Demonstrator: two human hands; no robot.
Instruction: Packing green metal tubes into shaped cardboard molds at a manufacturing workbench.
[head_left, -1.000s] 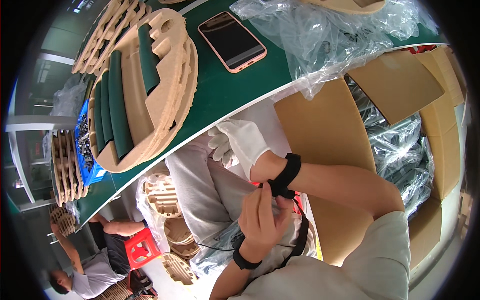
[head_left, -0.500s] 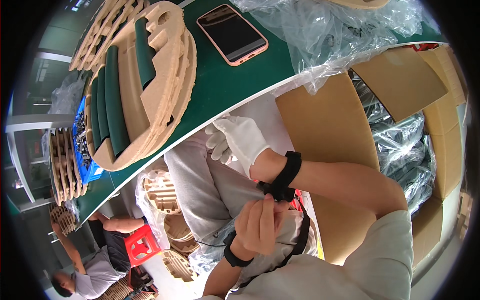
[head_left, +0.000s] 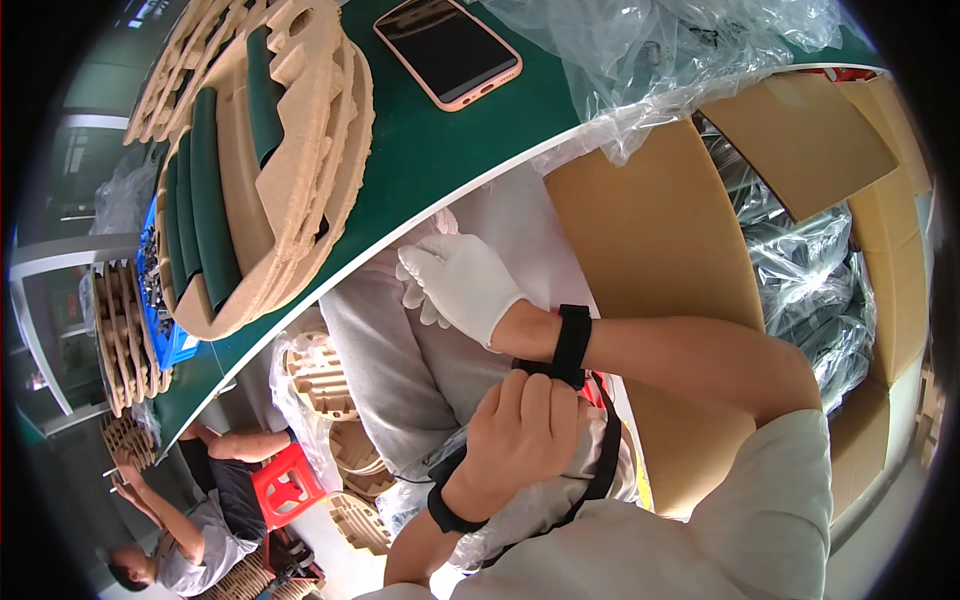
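Low in the head view, centre: bare left hand [head_left: 520,430], fingers pinching the black fabric wrist strap [head_left: 572,342].
Strap place: wrapped round the right wrist, mid-frame, over the lap.
Right hand [head_left: 462,283]: white-gloved, fingers loosely spread, holding nothing.
Handling: strap looks light, soft and floppy; best gripped at its loose end near the wrist's underside.
Upper frame: green table [head_left: 440,150], pink-cased phone [head_left: 448,48], moulded pulp trays [head_left: 290,150], clear plastic bags [head_left: 660,50].
Right: open cardboard box [head_left: 650,230].
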